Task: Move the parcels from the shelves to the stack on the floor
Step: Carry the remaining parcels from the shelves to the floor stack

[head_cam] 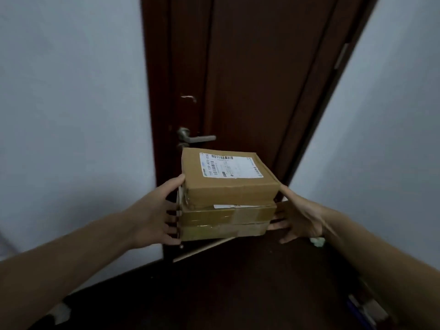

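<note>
Three brown cardboard parcels are stacked and held in the air in front of a door. The top parcel (228,184) carries a white shipping label. Beneath it sit a taped middle parcel (226,214) and a bottom parcel (221,231). My left hand (152,215) presses the stack's left side with fairly straight fingers, and its thumb touches the top parcel. On the right side my right hand (297,217) presses in the same way, thumb pointing up. The stack is clamped between both hands. No shelves or floor stack are in view.
A dark brown door (250,79) with a metal handle (197,138) stands straight ahead between pale walls. The floor (238,294) below is dark. A pale strip (202,250) lies under the stack. Small objects lie at the lower right (366,310) and lower left (62,313).
</note>
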